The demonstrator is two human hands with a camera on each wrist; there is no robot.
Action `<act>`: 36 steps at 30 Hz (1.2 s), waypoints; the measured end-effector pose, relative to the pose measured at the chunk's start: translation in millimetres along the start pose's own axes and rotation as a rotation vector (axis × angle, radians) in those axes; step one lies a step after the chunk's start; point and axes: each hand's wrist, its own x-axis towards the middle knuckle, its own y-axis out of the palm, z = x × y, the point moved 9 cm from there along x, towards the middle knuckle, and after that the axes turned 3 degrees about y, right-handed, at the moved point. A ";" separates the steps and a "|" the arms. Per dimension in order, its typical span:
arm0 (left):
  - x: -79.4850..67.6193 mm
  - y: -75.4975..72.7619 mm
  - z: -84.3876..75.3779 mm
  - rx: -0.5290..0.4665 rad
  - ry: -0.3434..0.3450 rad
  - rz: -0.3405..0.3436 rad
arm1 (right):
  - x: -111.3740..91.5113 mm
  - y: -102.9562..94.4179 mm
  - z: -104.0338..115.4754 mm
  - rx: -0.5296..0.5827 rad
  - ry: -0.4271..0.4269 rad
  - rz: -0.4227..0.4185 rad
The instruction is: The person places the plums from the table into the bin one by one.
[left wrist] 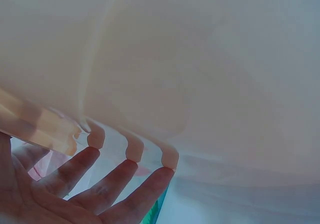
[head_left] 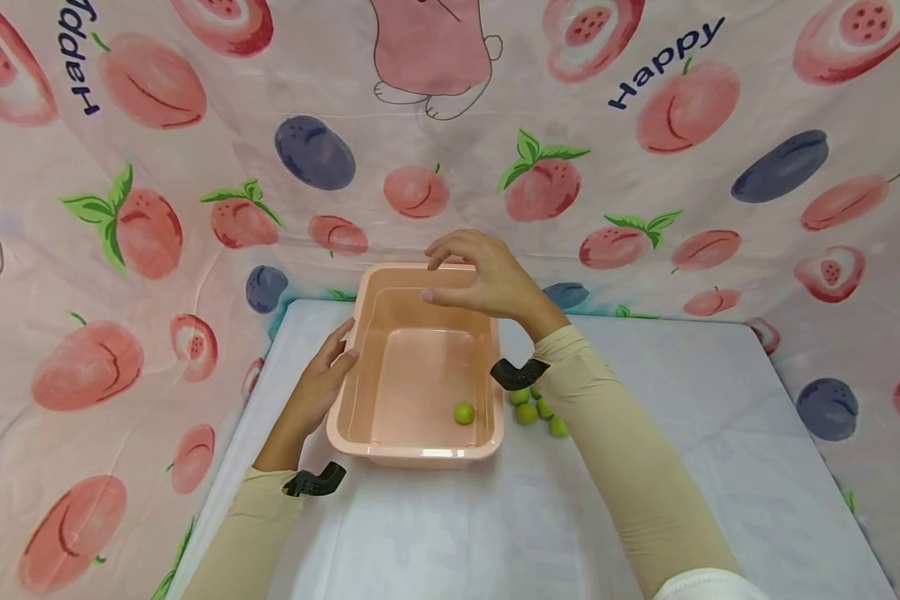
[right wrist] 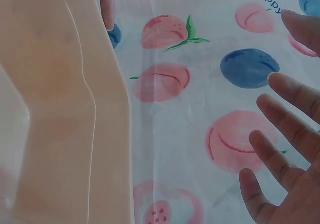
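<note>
- Pink-and-white fruit-print cloth (head_left: pixel 450 137): back and both sides are screened by it; "Happy" is printed high up, left and right.
- White-covered worktop (head_left: pixel 690 408): back edge is met by the cloth.
- Peach plastic basin (head_left: pixel 420 452): placed near the worktop's far left corner, one short end turned toward the back edge.
- Beige sleeves (head_left: pixel 645 475): worn on both forearms; the right one is extended past the basin's right side.
- Right hand (head_left: pixel 487 279): held above the basin's far right corner, thumb and fingers parted, nothing gripped.
- Left hand (head_left: pixel 318 387): placed at the basin's left side, fingers extended, fingertips set against the outer wall, not clenched.
- Black wrist pieces (head_left: pixel 521 377): one is worn on each wrist.
- Green fruit cluster (head_left: pixel 527 414): grouped on the worktop just beside the basin's right side, partly hidden by the right sleeve.
- Single green fruit (head_left: pixel 464 412): contained in the basin, near its near right corner.
</note>
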 end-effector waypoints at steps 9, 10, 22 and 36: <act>1.1 0.0 2.2 -0.007 -0.003 0.005 | -9.8 -9.2 -11.8 0.000 0.021 -0.006; 1.0 0.1 1.9 -0.007 -0.003 0.004 | -11.7 -11.3 -14.2 0.003 0.028 -0.007; -0.5 -0.9 1.2 0.016 -0.014 -0.001 | -47.8 -41.5 -59.7 -0.008 0.161 -0.050; -1.8 -1.2 0.2 0.035 -0.006 0.000 | -96.3 -64.9 -110.1 -0.091 0.282 -0.085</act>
